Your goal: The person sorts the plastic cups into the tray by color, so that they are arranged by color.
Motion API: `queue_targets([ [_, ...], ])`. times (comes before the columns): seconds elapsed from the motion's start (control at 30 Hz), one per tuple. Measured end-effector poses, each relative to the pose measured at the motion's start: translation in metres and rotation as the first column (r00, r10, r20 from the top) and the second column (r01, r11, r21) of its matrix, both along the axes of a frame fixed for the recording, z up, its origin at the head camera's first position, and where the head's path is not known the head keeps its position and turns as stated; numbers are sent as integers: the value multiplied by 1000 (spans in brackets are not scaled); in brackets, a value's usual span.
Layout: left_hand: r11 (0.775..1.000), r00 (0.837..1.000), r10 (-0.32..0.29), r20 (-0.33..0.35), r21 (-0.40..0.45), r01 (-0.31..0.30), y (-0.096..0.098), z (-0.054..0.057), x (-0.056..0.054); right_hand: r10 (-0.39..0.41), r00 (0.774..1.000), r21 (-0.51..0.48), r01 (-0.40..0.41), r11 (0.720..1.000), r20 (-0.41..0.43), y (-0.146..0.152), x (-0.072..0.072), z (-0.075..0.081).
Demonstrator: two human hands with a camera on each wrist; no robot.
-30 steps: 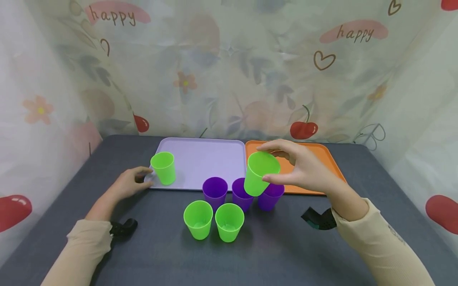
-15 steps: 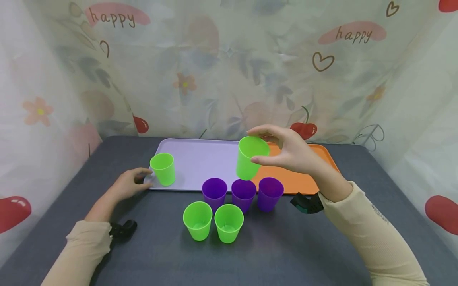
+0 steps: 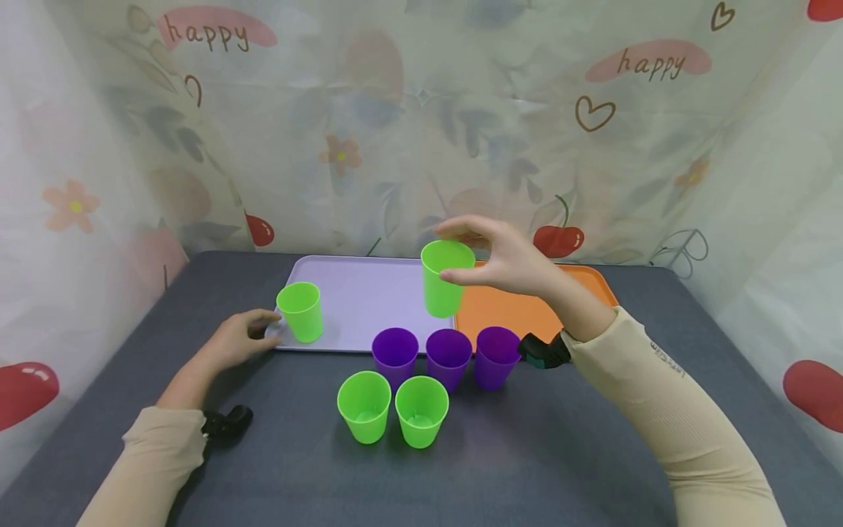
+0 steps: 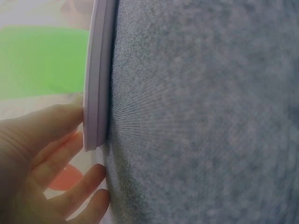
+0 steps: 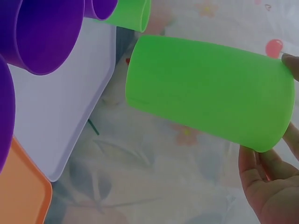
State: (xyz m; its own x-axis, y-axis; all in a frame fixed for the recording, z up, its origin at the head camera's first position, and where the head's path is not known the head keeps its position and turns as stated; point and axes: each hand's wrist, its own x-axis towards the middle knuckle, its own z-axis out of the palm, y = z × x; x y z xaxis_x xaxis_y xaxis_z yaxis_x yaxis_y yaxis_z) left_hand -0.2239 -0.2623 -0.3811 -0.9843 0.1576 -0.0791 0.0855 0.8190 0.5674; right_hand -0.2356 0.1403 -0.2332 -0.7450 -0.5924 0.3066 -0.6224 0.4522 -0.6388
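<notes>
In the head view my right hand (image 3: 490, 256) holds a green cup (image 3: 444, 282) near its rim, thumb on the near side and fingers on the far side. The cup is raised over the seam between the lavender tray (image 3: 369, 300) and the orange tray (image 3: 514, 315). My left hand (image 3: 237, 340) grips the lavender tray's front left corner; the left wrist view shows its thumb (image 4: 60, 119) at the rim. Another green cup (image 3: 303, 315) stands upright on that tray beside the left fingers.
Three purple cups (image 3: 395, 355) stand in a row before the trays. Nearer the front, two green cups (image 3: 364, 410) stand side by side on the dark grey table (image 3: 527, 468). A patterned cloth (image 3: 421, 146) hangs behind the trays.
My right hand has carried the green cup leftward, up and farther back, from over the purple cups to over the trays' seam. The left hand has stayed in place.
</notes>
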Motion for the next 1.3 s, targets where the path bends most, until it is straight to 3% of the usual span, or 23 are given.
queue_targets([
  [0.37, 1000, 999, -7, -40, -7, 6, 1, 0, 1, 40, 999, 71, -40, 997, 5, -22, -22, -2],
  [0.8, 1000, 1000, -6, -19, 2, 6, 1, 0, 1, 45, 998, 83, -48, 995, 37, -47, -48, -1],
  [1.03, 1000, 1000, -9, -25, 1, 9, 1, 0, 1, 79, 992, 83, -87, 993, 98, -64, -58, -11],
  [1.3, 1000, 1000, -7, -25, 3, 7, 1, 1, 1, 98, 990, 136, -112, 984, 105, -81, -68, -22],
])
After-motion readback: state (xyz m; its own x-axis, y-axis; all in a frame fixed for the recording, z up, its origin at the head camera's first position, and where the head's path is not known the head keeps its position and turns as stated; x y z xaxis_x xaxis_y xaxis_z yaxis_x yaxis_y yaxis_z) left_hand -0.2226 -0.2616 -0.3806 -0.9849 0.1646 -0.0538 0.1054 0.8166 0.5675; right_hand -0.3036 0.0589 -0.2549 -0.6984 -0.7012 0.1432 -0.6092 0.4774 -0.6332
